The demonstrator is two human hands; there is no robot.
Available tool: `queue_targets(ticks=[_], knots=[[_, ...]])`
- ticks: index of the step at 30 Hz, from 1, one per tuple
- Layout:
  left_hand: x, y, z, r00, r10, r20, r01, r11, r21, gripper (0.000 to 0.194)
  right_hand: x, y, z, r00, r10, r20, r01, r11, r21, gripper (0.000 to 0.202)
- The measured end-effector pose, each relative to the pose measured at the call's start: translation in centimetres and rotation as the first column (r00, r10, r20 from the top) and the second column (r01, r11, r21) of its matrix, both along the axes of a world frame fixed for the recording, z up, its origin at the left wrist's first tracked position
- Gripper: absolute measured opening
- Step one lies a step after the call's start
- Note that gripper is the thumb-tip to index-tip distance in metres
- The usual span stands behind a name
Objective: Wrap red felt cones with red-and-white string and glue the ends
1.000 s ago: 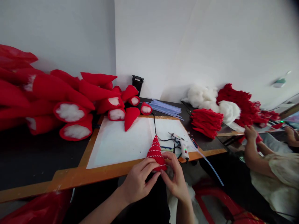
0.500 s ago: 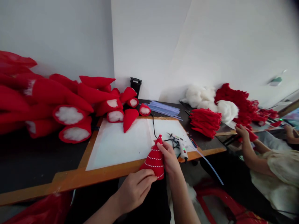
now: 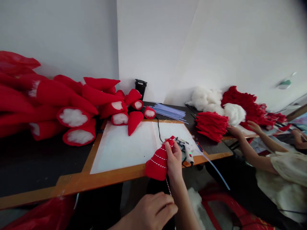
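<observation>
My right hand (image 3: 174, 158) grips a red felt cone (image 3: 157, 164) near its narrow tip, thumb in front. Red-and-white twisted cord winds round the cone in several rows. From the cone's lower edge a loose length of cord (image 3: 168, 186) runs down to my left hand (image 3: 155, 209), whose fingers are pinched around it, below the table edge. Just behind the cone, a white glue gun (image 3: 185, 149) with a small green light lies on the table, partly covered by my right hand.
Stuffed red cones (image 3: 79, 135) are heaped at the left. Glue sticks (image 3: 169, 112) and a black container (image 3: 140, 88) lie behind the white board (image 3: 124, 147). To the right are stacked red felt (image 3: 212, 125), white stuffing (image 3: 234, 113) and a co-worker's hands (image 3: 236, 131).
My left hand has left the cone's base and moved down toward me, drawing the cord out. The cone has tilted and risen slightly in my right hand. The co-worker's hands moved to the table.
</observation>
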State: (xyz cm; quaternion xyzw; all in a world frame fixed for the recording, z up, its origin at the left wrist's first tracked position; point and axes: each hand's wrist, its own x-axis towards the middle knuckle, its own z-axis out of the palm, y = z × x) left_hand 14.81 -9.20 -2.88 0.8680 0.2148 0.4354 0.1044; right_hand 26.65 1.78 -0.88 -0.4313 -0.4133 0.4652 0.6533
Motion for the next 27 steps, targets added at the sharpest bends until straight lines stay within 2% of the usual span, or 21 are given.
queue_targets(ticks=[7,13,17,22,25,27], knots=[[-1.5,2.2,1.8,0.983,0.139,0.12,-0.132,0.989,-0.069,0.019,0.9,-0.2,-0.4,0.994,0.085,-0.071,-0.087,0.996,-0.022,0.034],[-2.6,4.0,1.3,0.949,0.228,0.219,-0.192,0.966,-0.174,0.018,1.3,0.4,-1.0,0.976,0.151,-0.156,-0.163,0.984,-0.068,0.036],[-3.6,4.9,1.0,0.954,0.191,0.232,-0.116,0.947,-0.3,0.015,1.1,0.7,-1.3,0.96,0.219,-0.175,-0.241,0.963,-0.12,0.04],[-4.8,4.9,1.6,0.964,0.086,0.253,0.051,0.87,-0.49,0.006,-0.1,1.4,-1.6,0.947,0.302,-0.109,-0.317,0.933,-0.171,0.046],[-5.1,5.3,1.6,0.96,0.103,0.26,0.031,0.885,-0.465,0.011,-0.9,2.2,-1.9,0.952,0.307,0.003,-0.3,0.933,-0.198,0.05],[-5.1,5.8,1.2,0.956,0.152,0.251,-0.033,0.905,-0.425,0.013,-1.1,2.5,-2.0,0.97,0.22,0.1,-0.198,0.962,-0.19,0.055]])
